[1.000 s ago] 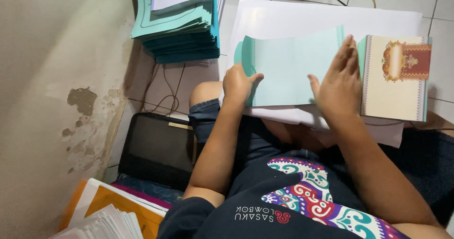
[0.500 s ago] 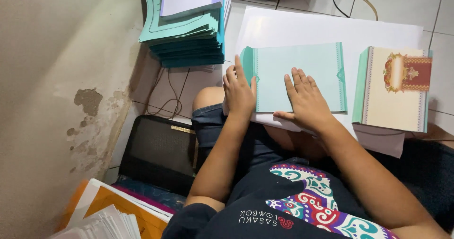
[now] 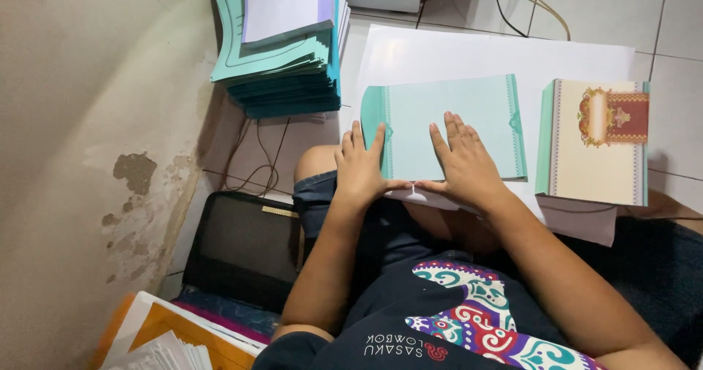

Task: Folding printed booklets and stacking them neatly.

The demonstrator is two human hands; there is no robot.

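Since half a second ago the right hand (image 3: 465,166) has slid toward the near edge of the flat teal folded paper card (image 3: 447,127), and both hands now press along that edge. The left hand (image 3: 360,171) lies flat with fingers (image 3: 359,137) slightly spread, palm down on the card's left near corner over its darker folded strip; the right hand is flat too, fingers (image 3: 455,132) together and pointing away, gripping nothing. The card runs out beyond the fingertips and to the right of the right hand, resting on a large white paper sheet (image 3: 476,55) across the lap. Just right of the right hand, apart from it, stands a stack of cream printed cards with a red and gold emblem (image 3: 594,141). Left of the left hand, lower down, is a black mesh-fronted case (image 3: 242,247). Beyond the left fingers, well apart, rises a tall pile of teal paper sheets (image 3: 282,62) topped by a white sheet.
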